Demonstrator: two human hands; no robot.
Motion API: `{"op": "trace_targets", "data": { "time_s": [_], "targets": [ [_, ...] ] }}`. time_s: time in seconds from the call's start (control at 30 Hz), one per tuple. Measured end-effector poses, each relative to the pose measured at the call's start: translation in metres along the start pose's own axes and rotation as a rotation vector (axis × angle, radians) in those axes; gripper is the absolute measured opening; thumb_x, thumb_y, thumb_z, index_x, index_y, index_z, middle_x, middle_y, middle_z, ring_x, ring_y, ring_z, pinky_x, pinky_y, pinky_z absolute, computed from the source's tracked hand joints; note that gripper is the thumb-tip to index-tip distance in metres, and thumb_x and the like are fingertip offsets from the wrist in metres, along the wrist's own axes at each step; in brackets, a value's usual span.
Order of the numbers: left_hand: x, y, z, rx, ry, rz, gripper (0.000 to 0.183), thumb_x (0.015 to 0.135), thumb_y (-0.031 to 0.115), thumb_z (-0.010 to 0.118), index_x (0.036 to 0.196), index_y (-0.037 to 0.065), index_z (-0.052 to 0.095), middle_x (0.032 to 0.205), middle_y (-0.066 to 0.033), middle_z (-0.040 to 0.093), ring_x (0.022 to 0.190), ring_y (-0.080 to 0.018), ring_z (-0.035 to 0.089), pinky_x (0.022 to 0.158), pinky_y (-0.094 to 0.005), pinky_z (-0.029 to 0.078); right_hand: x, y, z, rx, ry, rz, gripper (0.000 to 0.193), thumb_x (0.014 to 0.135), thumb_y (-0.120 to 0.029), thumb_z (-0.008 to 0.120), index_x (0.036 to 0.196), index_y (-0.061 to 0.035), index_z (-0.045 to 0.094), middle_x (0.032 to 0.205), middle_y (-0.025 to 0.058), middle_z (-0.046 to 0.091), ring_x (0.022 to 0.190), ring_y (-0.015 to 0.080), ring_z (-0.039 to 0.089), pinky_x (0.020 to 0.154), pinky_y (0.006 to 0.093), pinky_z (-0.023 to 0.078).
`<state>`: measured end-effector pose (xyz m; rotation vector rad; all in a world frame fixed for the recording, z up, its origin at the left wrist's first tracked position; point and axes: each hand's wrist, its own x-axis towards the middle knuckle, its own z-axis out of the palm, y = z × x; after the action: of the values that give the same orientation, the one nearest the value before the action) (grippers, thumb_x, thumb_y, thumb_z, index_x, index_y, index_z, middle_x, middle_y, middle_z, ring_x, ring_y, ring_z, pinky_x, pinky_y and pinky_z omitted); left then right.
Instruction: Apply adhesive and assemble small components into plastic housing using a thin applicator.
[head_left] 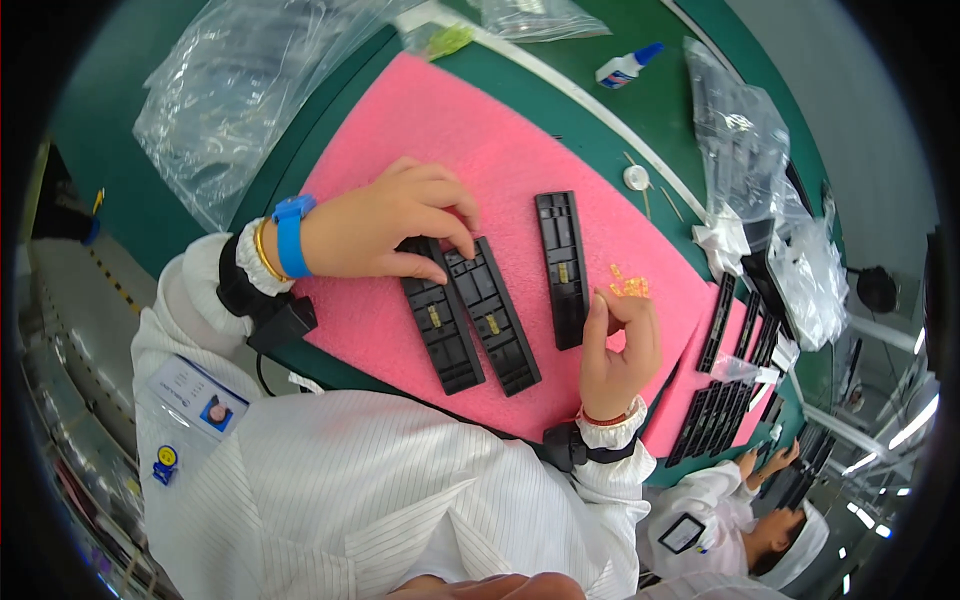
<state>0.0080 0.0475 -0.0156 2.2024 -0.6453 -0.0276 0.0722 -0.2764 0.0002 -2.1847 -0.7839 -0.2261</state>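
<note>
Three long black plastic trays with ribbed compartments lie on a pink foam mat [490,135]. A small yellowish piece sits inside each one. My left hand [395,222] is closed over the far end of the leftmost black tray [445,340], its thumb on that tray and a finger against the middle black tray [497,325]. Right of these, apart, lies the third black tray [563,270]. Beside it my right hand [622,360] pinches thumb and forefinger together; what they hold, if anything, is too small to name. Small yellow-orange pieces [630,287] lie scattered just beyond its fingertips.
Clear plastic bags [230,100] lie at the far left and another bag [740,130] at the right. A small blue-capped bottle [628,66] and a white round spool [636,178] are beyond the mat. More black trays [710,415] rest at right, near a co-worker [700,520].
</note>
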Motion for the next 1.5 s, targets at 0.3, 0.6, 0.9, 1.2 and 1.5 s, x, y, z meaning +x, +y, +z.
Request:
{"op": "trace_targets", "data": {
  "time_s": [0.3, 0.6, 0.9, 1.2, 1.5],
  "targets": [
    [0.002, 0.003, -0.005, 0.02, -0.041, -0.034, 0.036, 0.076, 0.027, 0.091, 0.103, 0.016, 0.071, 0.116, -0.0031, 0.059, 0.122, -0.0276, 0.055, 0.105, -0.0446, 0.036, -0.026, -0.011, -0.007, -0.192, -0.132, 0.037, 0.023, 0.083, -0.008, 0.082, 0.102, 0.0003, 0.07, 0.12, 0.0161, 0.068, 0.107, 0.0363, 0.064, 0.093, 0.0439, 0.053],
    [0.004, -0.007, 0.005, 0.102, 0.024, 0.037, 0.039, 0.075, 0.033, 0.092, 0.099, 0.015, 0.067, 0.112, -0.004, 0.058, 0.116, -0.0286, 0.054, 0.101, -0.0441, 0.037, -0.043, -0.01, -0.006, -0.1, -0.096, 0.053, 0.018, 0.083, -0.004, 0.079, 0.099, 0.0, 0.072, 0.116, 0.015, 0.07, 0.106, 0.0352, 0.065, 0.092, 0.0432, 0.053],
    [0.0, -0.007, 0.012, 0.144, 0.096, 0.069, 0.087, 0.073, 0.047, 0.093, 0.141, 0.009, 0.055, 0.143, -0.0166, 0.055, 0.138, -0.0399, 0.048, 0.115, -0.0506, 0.038, -0.07, -0.036, -0.011, -0.082, -0.19, 0.1, 0.096, 0.074, -0.035, 0.094, 0.151, 0.0013, 0.048, 0.143, 0.0228, 0.059, 0.128, 0.0407, 0.057, 0.109, 0.0487, 0.047],
    [-0.002, -0.018, 0.022, -0.104, -0.055, 0.2, 0.138, 0.076, 0.071, 0.084, 0.169, 0.001, 0.011, 0.174, -0.0295, 0.012, 0.162, -0.0434, 0.015, 0.131, -0.0507, 0.017, -0.093, -0.053, 0.032, -0.219, -0.154, 0.081, 0.128, 0.066, -0.052, 0.096, 0.161, 0.0035, 0.03, 0.165, 0.0312, 0.032, 0.15, 0.0511, 0.033, 0.122, 0.0564, 0.033],
    [0.001, 0.0, 0.008, -0.125, -0.226, 0.181, 0.147, 0.059, 0.048, 0.102, 0.17, 0.007, 0.013, 0.175, -0.028, 0.008, 0.163, -0.0436, 0.012, 0.131, -0.0502, 0.017, -0.088, -0.04, 0.012, -0.074, -0.232, 0.048, 0.131, 0.063, -0.048, 0.098, 0.164, -0.0021, 0.028, 0.167, 0.0264, 0.031, 0.154, 0.0468, 0.03, 0.127, 0.0543, 0.027]
  ]
}}
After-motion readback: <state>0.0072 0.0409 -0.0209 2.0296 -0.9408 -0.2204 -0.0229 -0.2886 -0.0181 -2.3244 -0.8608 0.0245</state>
